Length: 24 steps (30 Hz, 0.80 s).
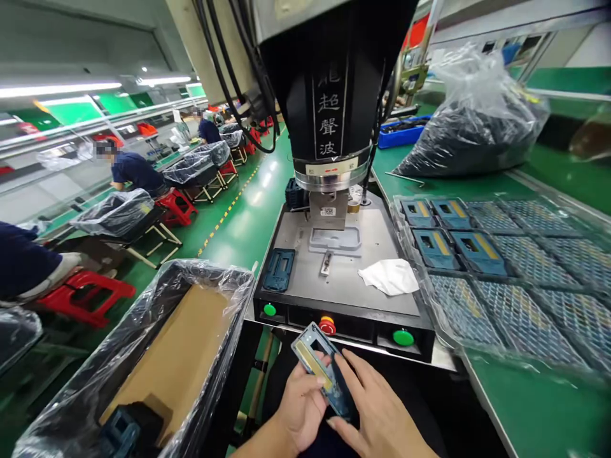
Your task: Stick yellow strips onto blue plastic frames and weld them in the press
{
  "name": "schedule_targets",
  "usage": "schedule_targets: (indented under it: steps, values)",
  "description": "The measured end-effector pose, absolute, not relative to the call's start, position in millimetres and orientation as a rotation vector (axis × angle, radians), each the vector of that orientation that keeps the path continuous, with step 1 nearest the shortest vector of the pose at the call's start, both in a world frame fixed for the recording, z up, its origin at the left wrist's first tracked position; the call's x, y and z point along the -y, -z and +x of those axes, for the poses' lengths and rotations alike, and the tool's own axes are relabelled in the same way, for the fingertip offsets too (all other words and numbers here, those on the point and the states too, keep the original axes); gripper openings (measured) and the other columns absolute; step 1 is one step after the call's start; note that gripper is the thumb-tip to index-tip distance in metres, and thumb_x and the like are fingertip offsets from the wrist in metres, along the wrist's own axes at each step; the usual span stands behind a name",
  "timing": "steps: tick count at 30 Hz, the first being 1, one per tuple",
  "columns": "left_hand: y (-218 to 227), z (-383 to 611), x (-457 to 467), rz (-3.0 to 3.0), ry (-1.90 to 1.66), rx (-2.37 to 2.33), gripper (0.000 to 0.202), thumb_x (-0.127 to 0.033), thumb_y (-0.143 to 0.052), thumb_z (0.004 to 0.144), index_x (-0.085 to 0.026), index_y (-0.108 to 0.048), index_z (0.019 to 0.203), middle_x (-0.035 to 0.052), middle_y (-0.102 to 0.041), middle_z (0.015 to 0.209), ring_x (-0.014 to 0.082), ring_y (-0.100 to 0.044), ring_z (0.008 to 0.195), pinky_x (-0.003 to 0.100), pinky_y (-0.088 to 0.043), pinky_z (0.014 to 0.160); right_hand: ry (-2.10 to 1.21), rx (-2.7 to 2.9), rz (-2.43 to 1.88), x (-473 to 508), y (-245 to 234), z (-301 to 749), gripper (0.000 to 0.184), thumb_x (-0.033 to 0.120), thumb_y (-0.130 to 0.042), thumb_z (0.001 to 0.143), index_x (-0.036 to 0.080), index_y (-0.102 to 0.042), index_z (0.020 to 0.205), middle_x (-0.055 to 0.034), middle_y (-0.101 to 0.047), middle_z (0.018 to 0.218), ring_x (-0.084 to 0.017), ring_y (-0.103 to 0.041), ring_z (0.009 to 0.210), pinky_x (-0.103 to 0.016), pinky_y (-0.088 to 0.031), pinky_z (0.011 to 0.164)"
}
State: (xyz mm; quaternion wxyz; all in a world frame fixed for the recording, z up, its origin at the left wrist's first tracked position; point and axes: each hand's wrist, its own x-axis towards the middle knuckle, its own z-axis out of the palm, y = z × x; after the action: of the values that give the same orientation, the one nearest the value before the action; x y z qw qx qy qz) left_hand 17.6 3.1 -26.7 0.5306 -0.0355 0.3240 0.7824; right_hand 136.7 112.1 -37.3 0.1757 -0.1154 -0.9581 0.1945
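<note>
A dark blue plastic housing with a rectangular window and a tan strip is tilted in front of the machine. My left hand grips it from the left, thumb by the strip. On the other side my right hand has its fingers curved over the housing's edge and face, thumb near the lower end. Ahead, the black ultrasonic machine's metal horn hangs over a pale fixture. To its left on the metal plate lies a dark blue plastic part.
Green buttons and a red stop button line the machine's front. A white cloth lies on the plate. At right is a clear tray of housings; at left, a plastic-lined bin. Co-workers sit farther left.
</note>
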Motion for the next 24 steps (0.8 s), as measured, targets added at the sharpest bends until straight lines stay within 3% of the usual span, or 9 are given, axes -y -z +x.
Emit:
schedule_targets:
  steps: [3, 6, 10, 16, 24]
  values:
    - [28, 18, -3, -0.124, -1.868, -0.757, 0.029, -0.004, -0.056, 0.067, -0.018, -0.067, 0.091, 0.0054, -0.068, 0.094, 0.0185, -0.061, 0.092, 0.037, -0.039, 0.093, -0.534, 2.736, -0.358, -114, 40, 138, 0.067, 0.027, -0.057, 0.075, 0.015, -0.038, 0.137, -0.0158, -0.046, 0.135, -0.029, -0.048, 0.120, -0.039, -0.047, 0.096]
    - [25, 16, -2, -0.052, -1.844, -0.745, 0.035, -0.006, -0.055, 0.068, -0.019, -0.065, 0.099, 0.0075, -0.067, 0.102, 0.0213, -0.060, 0.097, 0.039, -0.039, 0.092, -0.558, 2.699, -0.281, -129, 30, 136, 0.069, 0.021, -0.055, 0.071, 0.016, -0.037, 0.138, -0.0152, -0.047, 0.134, -0.028, -0.049, 0.120, -0.039, -0.048, 0.096]
    - [25, 9, 3, 0.073, -1.759, -0.786, 0.043, -0.012, -0.055, 0.068, -0.018, -0.060, 0.111, 0.0113, -0.062, 0.114, 0.0263, -0.059, 0.102, 0.040, -0.039, 0.090, -0.567, 2.682, -0.195, -168, 5, 130, 0.075, 0.023, -0.058, 0.069, 0.017, -0.033, 0.139, -0.0157, -0.048, 0.133, -0.029, -0.050, 0.119, -0.042, -0.048, 0.095]
    - [47, -1, 14, 0.011, -1.707, -0.854, 0.047, -0.023, -0.062, 0.067, -0.019, -0.058, 0.114, 0.0127, -0.058, 0.122, 0.0279, -0.060, 0.102, 0.039, -0.041, 0.087, -0.548, 2.757, -0.335, -250, -43, 100, 0.066, 0.027, -0.059, 0.070, 0.011, -0.043, 0.132, -0.0172, -0.047, 0.133, -0.029, -0.046, 0.123, -0.046, -0.038, 0.103]
    - [64, -14, 20, -0.054, -1.679, -0.892, 0.049, -0.030, -0.073, 0.062, -0.019, -0.059, 0.108, 0.0132, -0.061, 0.117, 0.0247, -0.064, 0.089, 0.036, -0.042, 0.078, -0.538, 2.872, -0.599, -325, -76, 33, 0.064, 0.023, -0.063, 0.063, 0.009, -0.052, 0.124, -0.0147, -0.057, 0.122, -0.028, -0.054, 0.110, -0.037, -0.041, 0.097]
